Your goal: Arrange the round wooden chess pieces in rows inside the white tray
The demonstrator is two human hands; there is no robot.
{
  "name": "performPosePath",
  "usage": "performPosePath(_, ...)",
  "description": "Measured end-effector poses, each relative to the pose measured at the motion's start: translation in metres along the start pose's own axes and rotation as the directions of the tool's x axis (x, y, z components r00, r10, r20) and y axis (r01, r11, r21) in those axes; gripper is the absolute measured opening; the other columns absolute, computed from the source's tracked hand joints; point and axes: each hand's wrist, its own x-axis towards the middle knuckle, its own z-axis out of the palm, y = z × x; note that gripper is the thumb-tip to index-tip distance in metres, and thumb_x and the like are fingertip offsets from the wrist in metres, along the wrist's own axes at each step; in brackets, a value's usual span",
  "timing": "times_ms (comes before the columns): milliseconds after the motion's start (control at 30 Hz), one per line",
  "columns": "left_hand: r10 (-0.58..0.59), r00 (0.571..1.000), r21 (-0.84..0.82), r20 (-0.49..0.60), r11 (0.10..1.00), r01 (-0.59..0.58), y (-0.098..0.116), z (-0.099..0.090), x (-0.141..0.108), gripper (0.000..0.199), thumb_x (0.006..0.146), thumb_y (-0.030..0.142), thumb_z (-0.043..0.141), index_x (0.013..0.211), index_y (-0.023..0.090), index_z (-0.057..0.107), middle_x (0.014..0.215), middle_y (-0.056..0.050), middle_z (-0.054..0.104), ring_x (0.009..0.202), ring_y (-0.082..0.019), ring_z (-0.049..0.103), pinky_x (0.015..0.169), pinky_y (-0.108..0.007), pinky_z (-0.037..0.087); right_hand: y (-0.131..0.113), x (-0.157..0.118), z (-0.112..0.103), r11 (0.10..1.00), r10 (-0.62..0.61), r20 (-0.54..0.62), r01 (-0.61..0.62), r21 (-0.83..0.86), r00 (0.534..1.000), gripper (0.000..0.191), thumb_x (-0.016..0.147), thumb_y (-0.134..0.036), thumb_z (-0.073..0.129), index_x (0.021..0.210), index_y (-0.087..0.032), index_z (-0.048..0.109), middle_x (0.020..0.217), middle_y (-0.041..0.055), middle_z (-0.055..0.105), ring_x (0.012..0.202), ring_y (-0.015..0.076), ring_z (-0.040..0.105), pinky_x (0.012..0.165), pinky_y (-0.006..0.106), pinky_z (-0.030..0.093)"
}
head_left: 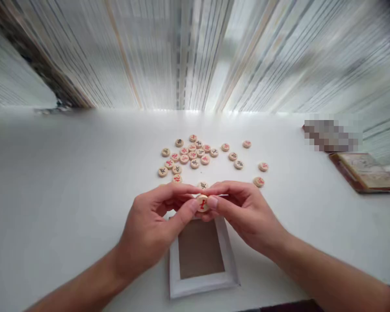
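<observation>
Between my two hands is a round wooden Chinese chess piece with a red character facing me. My left hand pinches its left edge with thumb and fingers. From the other side, my right hand grips the right edge in the same way. Just below them lies a white-rimmed frame with a brownish-grey flat middle; the hands cover its far edge. Right behind the fingertips sits a piece with a black character, partly hidden. Several more pieces with red or black characters lie loosely grouped beyond my hands.
A few pieces lie apart to the right, among them a red-marked piece near my right hand. At the far right rests a brown-edged box or book, beside a pixelated object. Striped curtains hang behind the white table.
</observation>
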Motion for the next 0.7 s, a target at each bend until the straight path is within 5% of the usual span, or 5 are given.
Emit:
performPosePath(400,-0.009,1.000,-0.055,-0.004,0.998,0.009,-0.0055,-0.0008,0.0008,0.025,0.091,0.014,0.089,0.110,0.028,0.091,0.100,-0.001,0.090,0.088,-0.016,0.087,0.084,-0.017,0.070,-0.0043,-0.0043,-0.0009,0.995,0.092,-0.062,-0.088,0.053,0.994,0.018,0.085,-0.029,0.097,0.101,-0.023,0.091,0.092,0.0050,0.088,0.078,0.0117,0.085,0.077,0.013,0.068)
performPosePath(700,0.022,0.999,-0.059,-0.039,0.998,-0.024,-0.0007,-0.0007,0.0005,0.034,0.075,0.007,0.098,0.098,0.031,0.092,0.085,0.003,0.088,0.071,-0.011,0.082,0.067,-0.009,0.065,-0.0028,-0.0030,-0.0014,0.988,0.136,-0.001,-0.135,0.076,0.991,0.035,0.070,-0.015,0.104,0.101,-0.023,0.091,0.088,0.0046,0.088,0.077,0.0131,0.084,0.073,0.013,0.067)
